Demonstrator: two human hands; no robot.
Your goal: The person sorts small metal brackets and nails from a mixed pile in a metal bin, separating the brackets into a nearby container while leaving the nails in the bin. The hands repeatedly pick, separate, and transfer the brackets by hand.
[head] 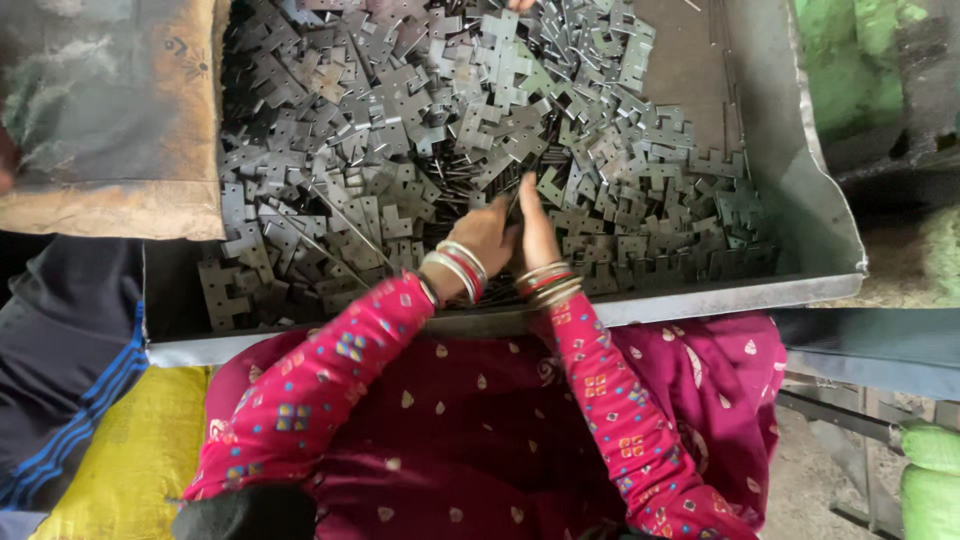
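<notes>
Grey steel plates point(420, 130), flat notched stampings, fill the metal tray point(800, 190) ahead of me, heaped and interlocked. My left hand point(487, 232) and right hand point(536, 225) meet near the tray's front rim, fingers curled down into the pile beside a bundle of thin rods point(470, 185); I cannot tell what either has pinched. To do this well I'd lift pieces free rather than drag them, since the notches snag neighbours and the edges look sharp.
</notes>
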